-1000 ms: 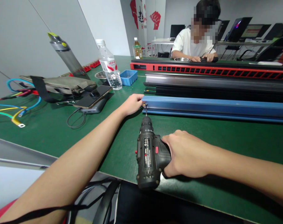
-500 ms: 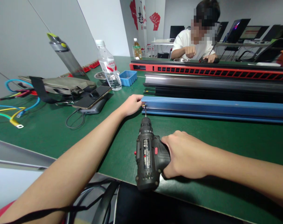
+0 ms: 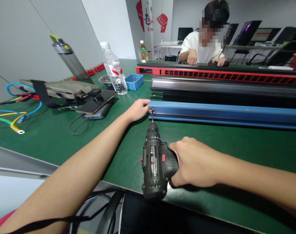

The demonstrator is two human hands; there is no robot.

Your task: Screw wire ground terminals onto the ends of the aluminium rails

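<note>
My right hand is wrapped round the handle of a black cordless drill, held on its side above the front edge of the table. The bit points away from me and its tip meets the near face of a long blue metal profile, close to the left end. My left hand grips that same end, with the thumb on top and the fingertips partly hidden behind it. Whether a screw sits at the bit's tip is too small to tell.
Behind the blue profile lie a grey profile and a red and black slotted rail. To the left are a water bottle, a blue tray, a phone, a bag and cables. Opposite sits another person.
My hands, the drill and the blue profile stay practically still. Across the table, the other person's hand has moved slightly down and left, to a small dish.
</note>
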